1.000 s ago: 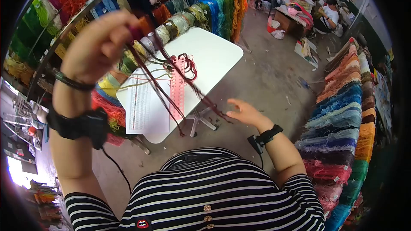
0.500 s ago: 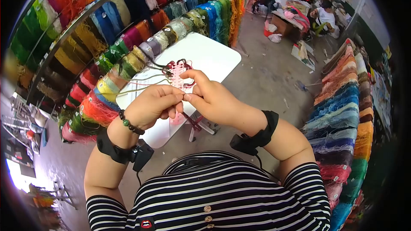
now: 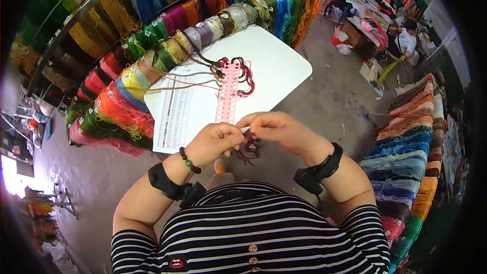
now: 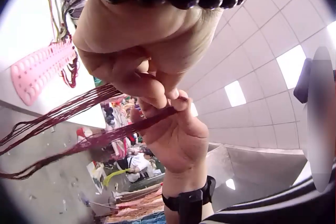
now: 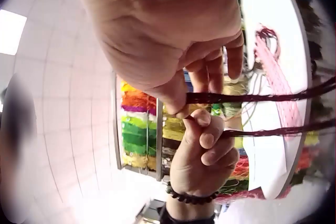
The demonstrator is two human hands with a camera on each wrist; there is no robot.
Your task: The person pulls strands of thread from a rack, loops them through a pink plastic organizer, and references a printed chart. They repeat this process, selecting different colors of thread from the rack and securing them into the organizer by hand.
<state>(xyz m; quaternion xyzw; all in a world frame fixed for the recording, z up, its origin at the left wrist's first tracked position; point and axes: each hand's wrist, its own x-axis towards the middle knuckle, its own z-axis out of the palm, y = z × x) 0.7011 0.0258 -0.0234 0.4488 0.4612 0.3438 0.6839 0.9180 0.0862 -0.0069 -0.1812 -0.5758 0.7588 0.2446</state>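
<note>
Dark red threads hang from both hands in two bundles, the left-hand bundle (image 5: 262,132) and the right-hand bundle (image 5: 252,98) in the right wrist view. My left hand (image 3: 215,143) pinches one bundle with its fingers curled. Thumb and finger of my right hand (image 3: 281,131) pinch the other, fingertips meeting the left ones. Just beyond the hands, a pink perforated card (image 3: 228,91) lies on the white table (image 3: 289,63), with dark red threads (image 3: 247,80) looped at its far end.
A printed sheet (image 3: 175,109) lies left of the card. Racks of coloured yarn (image 3: 167,53) stand behind and left of the table; another yarn rack (image 3: 401,157) is at the right. A person (image 3: 406,40) sits at the far right near a cluttered table (image 3: 375,28).
The left hand has come down from high at the left to meet the right hand. Both have since shifted slightly lower and right, and the view has turned a little.
</note>
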